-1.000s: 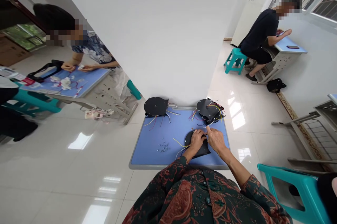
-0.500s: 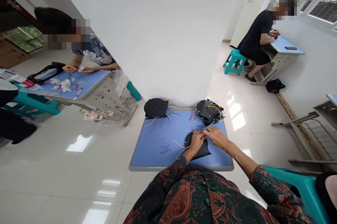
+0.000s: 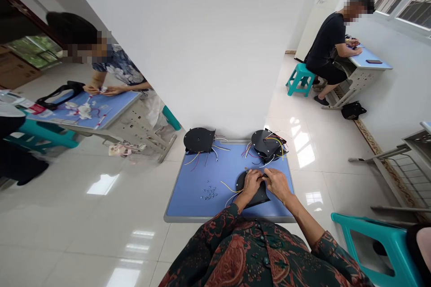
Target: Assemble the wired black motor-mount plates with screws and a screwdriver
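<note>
Where both hands (image 3: 252, 183) meet, a black casing (image 3: 260, 199) lies.

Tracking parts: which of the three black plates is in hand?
The nearest plate, under the left hand and right hand; the other two plates sit at the far edge of the desk.

the left hand (image 3: 252, 183) and right hand (image 3: 278, 184) sit side by side, palms down, fingers curled, fingertips nearly meeting, the bare right forearm (image 3: 299, 217) slanting inward.
</note>
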Available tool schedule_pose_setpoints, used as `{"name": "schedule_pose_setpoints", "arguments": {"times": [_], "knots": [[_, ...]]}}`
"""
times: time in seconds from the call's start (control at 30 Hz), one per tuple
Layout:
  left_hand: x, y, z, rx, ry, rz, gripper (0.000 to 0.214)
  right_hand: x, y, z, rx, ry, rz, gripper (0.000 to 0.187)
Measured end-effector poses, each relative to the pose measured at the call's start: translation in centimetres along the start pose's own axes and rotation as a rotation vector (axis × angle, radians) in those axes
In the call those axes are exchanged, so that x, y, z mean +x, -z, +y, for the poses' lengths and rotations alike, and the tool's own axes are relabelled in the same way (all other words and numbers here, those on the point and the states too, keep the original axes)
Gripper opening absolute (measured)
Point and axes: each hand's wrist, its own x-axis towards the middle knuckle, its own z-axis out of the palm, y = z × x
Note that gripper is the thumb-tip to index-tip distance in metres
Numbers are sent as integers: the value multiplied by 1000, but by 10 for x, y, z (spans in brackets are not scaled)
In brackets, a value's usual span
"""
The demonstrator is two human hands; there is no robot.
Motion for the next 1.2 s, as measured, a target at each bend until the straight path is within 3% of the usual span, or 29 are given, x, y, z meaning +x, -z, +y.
{"name": "schedule_pose_setpoints", "arguments": {"times": [0.13,0.2,0.47,0.8,0.93,1.07,1.2], "knots": [[0,0,2,12,2,14,14,11,14,16,17,166,-89,11],[0,-2,2,22,7,30,16,13,17,16,-2,182,-96,10],[-1,-6,0,20,0,70,24,3,-1,-19,-108,-204,29,10],[0,1,1,-56,-20,52,18,9,15,2,-77,88,-63,23],[1,-2,0,-9,-15,62,15,5,14,0,-68,-82,-11,8],[2,-5,-1,8,13,68,21,-2,3,-13,-66,-273,76,16],[3,-7,-2,4,29,63,22,-4,-4,-18,-29,-255,133,11]]}}
